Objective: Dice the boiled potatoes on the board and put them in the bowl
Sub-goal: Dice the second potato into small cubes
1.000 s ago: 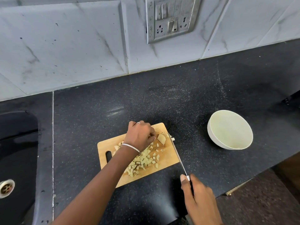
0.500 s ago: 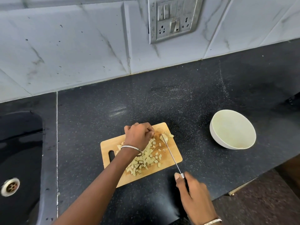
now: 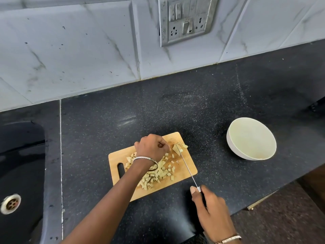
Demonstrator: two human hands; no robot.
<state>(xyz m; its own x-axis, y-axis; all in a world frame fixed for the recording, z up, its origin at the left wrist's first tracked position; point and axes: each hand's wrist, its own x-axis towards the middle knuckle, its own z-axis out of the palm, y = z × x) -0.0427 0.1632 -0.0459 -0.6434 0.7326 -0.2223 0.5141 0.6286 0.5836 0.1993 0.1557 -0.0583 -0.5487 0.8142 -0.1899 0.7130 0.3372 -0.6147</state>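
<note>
At the far left of the board, a dark sink (image 3: 21,155) with a round metal drain (image 3: 10,203) is set into the black speckled tabletop (image 3: 123,106). The wooden cutting board (image 3: 114,161) is laid at a slant on the tabletop, its handle slot towards the sink. A heap of diced potato (image 3: 158,175) is spread over the middle and near part of the board, partly hidden beneath a forearm. The left hand (image 3: 151,147), with a thin bracelet (image 3: 144,158) worn at the wrist, is held above the far part of the board; its grip is curled, and the fingertips are pressed against the left side of an uncut potato chunk (image 3: 176,149) at the board's far right corner. A few loose cubes are seen just beside that chunk. The knife (image 3: 187,167) is laid edge-down across the right part of the board, with the tip of the blade set into the chunk and the handle reaching off the board's near edge. The handle is enclosed by the right hand (image 3: 211,212), whose grip is wrapped tightly round it, one fingertip being placed at the collar where blade and handle meet. Beyond the board, a metal switch plate (image 3: 186,20) is mounted on the pale marbled wall tiles (image 3: 70,50). Well to the right of the board, and apart from it, a white bowl (image 3: 251,138) is seen upright on the tabletop.
</note>
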